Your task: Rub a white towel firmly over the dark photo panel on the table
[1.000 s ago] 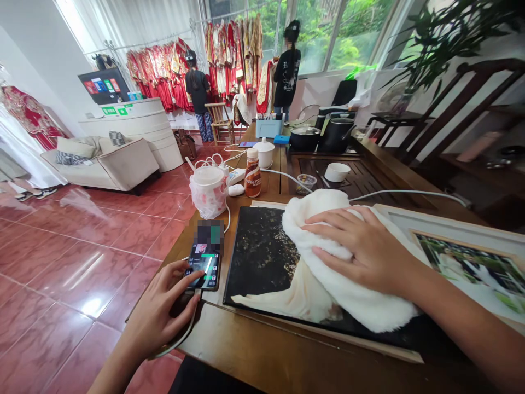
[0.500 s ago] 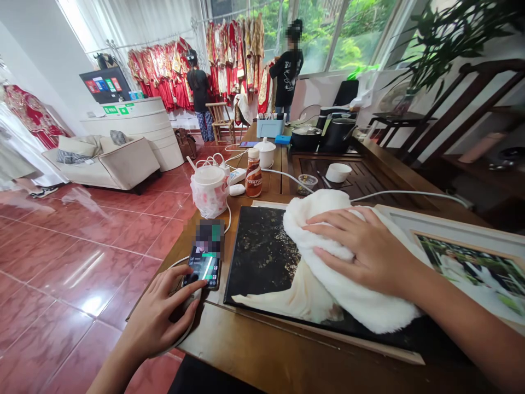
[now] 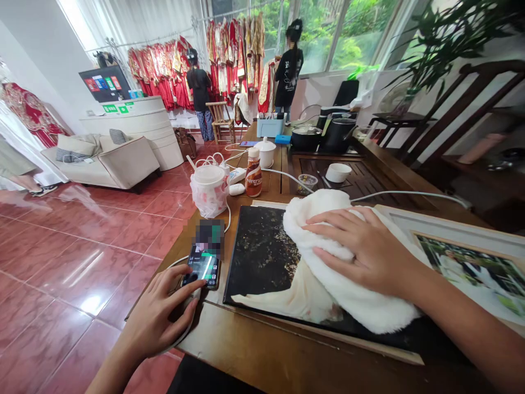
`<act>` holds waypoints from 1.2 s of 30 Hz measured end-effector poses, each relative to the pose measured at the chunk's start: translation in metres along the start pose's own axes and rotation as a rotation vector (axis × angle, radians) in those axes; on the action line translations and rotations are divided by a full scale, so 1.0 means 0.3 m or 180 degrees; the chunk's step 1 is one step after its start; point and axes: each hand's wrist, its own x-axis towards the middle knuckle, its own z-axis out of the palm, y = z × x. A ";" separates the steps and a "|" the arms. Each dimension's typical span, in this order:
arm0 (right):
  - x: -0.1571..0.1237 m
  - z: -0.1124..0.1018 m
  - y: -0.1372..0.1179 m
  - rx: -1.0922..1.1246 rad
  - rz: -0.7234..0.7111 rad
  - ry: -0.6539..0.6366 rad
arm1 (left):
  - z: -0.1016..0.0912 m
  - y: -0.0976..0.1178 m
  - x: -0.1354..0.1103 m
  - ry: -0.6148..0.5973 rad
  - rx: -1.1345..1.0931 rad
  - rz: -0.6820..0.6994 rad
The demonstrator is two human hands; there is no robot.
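My right hand (image 3: pixel 363 257) lies flat and pressed down on a white fluffy towel (image 3: pixel 348 273), which is bunched over a large black-and-gold photo panel (image 3: pixel 260 251). My left hand (image 3: pixel 158 309) rests at the table's left edge, its fingertips touching the lower edge of a smartphone (image 3: pixel 203 271). The phone lies on the wooden table with its screen lit, and part of it is blurred out. A framed photograph (image 3: pixel 471 271) lies to the right, partly under the towel.
Beyond the panel stand a plastic-wrapped white container (image 3: pixel 209 191), a Nescafé bottle (image 3: pixel 254 172) and a power strip (image 3: pixel 237 175) with white cables. A black kettle (image 3: pixel 337 135) sits further back. Two people (image 3: pixel 288 71) stand by red garment racks. The table's left edge drops to a glossy red floor (image 3: pixel 82 257).
My left hand's fingertips have shifted slightly along the phone's lower edge. My right hand stays on the towel. The whole view has tilted slightly, and the person at the back has turned a little.
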 end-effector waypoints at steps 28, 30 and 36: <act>-0.005 -0.011 0.009 0.0158 0.0117 -0.0019 | 0.020 0.001 0.007 -0.0113 -0.0030 -0.0223; -0.009 -0.016 0.013 0.0189 0.0168 -0.0040 | 0.034 -0.010 -0.001 -0.0109 -0.0032 -0.0219; -0.020 -0.039 0.013 0.0311 0.0259 -0.0062 | 0.079 -0.041 -0.014 -0.0100 -0.0145 -0.0102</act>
